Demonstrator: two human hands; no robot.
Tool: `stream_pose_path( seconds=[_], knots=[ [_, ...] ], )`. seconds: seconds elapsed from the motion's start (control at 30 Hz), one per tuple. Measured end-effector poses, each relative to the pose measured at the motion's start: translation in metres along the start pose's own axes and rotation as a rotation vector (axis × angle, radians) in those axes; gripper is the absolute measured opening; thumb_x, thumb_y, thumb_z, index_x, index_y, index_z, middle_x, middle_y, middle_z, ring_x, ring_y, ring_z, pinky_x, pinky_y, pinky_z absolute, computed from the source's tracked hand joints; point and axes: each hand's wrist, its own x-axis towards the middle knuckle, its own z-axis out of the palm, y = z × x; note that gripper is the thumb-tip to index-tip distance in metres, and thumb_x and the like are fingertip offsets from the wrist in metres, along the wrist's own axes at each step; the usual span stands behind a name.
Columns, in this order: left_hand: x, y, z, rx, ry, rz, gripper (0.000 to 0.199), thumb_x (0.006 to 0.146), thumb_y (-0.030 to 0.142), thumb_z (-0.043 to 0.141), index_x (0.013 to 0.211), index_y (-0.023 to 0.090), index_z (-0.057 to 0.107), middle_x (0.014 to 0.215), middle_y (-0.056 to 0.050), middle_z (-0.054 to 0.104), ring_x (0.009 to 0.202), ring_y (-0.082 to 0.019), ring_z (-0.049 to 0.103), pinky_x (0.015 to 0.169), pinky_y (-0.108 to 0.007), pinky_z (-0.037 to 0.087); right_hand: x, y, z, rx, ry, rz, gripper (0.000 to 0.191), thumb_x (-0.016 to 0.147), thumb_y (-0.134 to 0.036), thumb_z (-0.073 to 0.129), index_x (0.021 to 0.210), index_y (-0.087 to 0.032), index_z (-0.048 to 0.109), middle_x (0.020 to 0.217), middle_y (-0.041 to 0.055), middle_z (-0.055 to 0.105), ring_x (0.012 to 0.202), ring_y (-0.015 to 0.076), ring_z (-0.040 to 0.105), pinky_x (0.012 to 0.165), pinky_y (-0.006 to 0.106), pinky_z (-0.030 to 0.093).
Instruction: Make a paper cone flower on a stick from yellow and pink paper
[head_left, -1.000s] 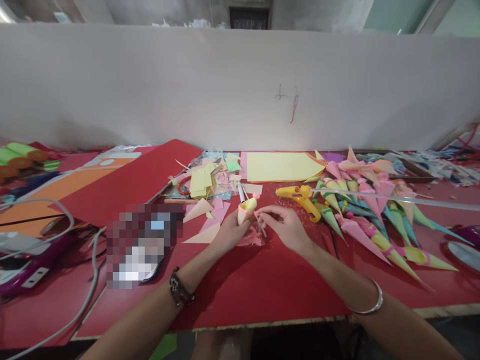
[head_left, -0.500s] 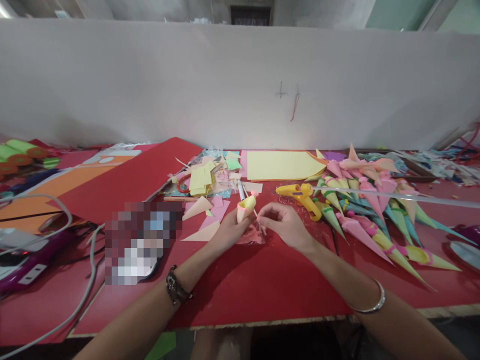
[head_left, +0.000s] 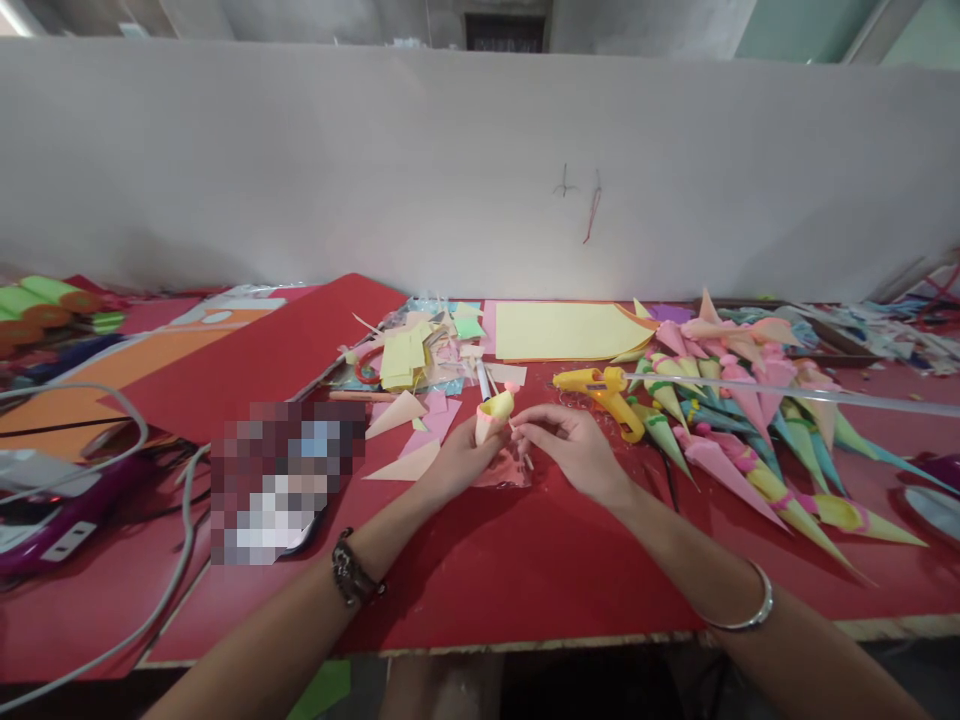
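Note:
My left hand [head_left: 466, 458] is closed around a small paper cone [head_left: 489, 424], yellow inside with a pinkish rim. A pink pom-pom [head_left: 511, 387] sits at the tip of its raised flap. The cone's lower part is hidden by my fingers. Right beside it, my right hand [head_left: 566, 445] pinches what looks like a thin pale stick [head_left: 514, 431], mostly covered by the fingertips. Beneath both hands lies a clear plastic bag [head_left: 504, 474] with pinkish contents. A yellow glue gun [head_left: 604, 392] rests just beyond my right hand.
Several finished paper cones [head_left: 739, 400] are heaped at the right. Yellow paper sheets [head_left: 566, 332] lie at the back, paper scraps [head_left: 405, 360] left of them. A phone [head_left: 289, 490], a red board [head_left: 262, 350] and a white cable [head_left: 184, 540] occupy the left. A wall [head_left: 450, 180] stands behind.
My right fingertips have moved slightly up and left, closer to the cone, and less of the thin stick shows. My left hand keeps its hold on the cone.

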Motion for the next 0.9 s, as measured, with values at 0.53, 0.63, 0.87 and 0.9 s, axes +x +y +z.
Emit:
stream_pose_path(
  seconds=[0.53, 0.63, 0.87, 0.9],
  knots=[
    [-0.0021, 0.0047, 0.0011, -0.028, 0.017, -0.008, 0.022, 0.068, 0.036, 0.046, 0.065, 0.015, 0.052, 0.058, 0.001, 0.052, 0.055, -0.011, 0.048, 0.051, -0.020, 0.035, -0.0013, -0.0006, -0.0022, -0.042, 0.080, -0.099, 0.016, 0.076, -0.032, 0.055, 0.070, -0.018, 0.054, 0.063, -0.0007, 0.062, 0.056, 0.0098, 0.059, 0.057, 0.025, 0.050],
    [-0.0023, 0.0050, 0.0011, -0.052, 0.002, -0.007, 0.021, 0.068, 0.036, 0.047, 0.065, 0.015, 0.051, 0.059, 0.001, 0.052, 0.056, -0.012, 0.048, 0.051, -0.021, 0.036, -0.0012, -0.0021, -0.0031, -0.083, 0.105, -0.125, 0.020, 0.075, -0.033, 0.054, 0.063, -0.018, 0.050, 0.053, -0.0041, 0.056, 0.045, 0.0071, 0.052, 0.048, 0.021, 0.045],
    [-0.0016, 0.0015, 0.0007, -0.010, -0.002, -0.009, 0.019, 0.069, 0.033, 0.045, 0.064, 0.015, 0.050, 0.058, 0.002, 0.051, 0.055, -0.011, 0.047, 0.051, -0.020, 0.035, 0.0008, -0.0006, -0.0029, -0.167, 0.191, -0.122, 0.009, 0.073, -0.026, 0.055, 0.076, -0.019, 0.060, 0.070, -0.0004, 0.063, 0.060, 0.0099, 0.057, 0.059, 0.024, 0.049],
    [-0.0012, 0.0004, 0.0006, -0.013, -0.007, -0.002, 0.019, 0.070, 0.032, 0.045, 0.065, 0.015, 0.051, 0.059, 0.001, 0.051, 0.055, -0.011, 0.047, 0.051, -0.020, 0.035, 0.0009, 0.0001, -0.0030, -0.164, 0.187, -0.116, 0.011, 0.073, -0.026, 0.054, 0.078, -0.020, 0.062, 0.073, 0.0003, 0.064, 0.062, 0.0104, 0.058, 0.062, 0.025, 0.050]
  ],
)
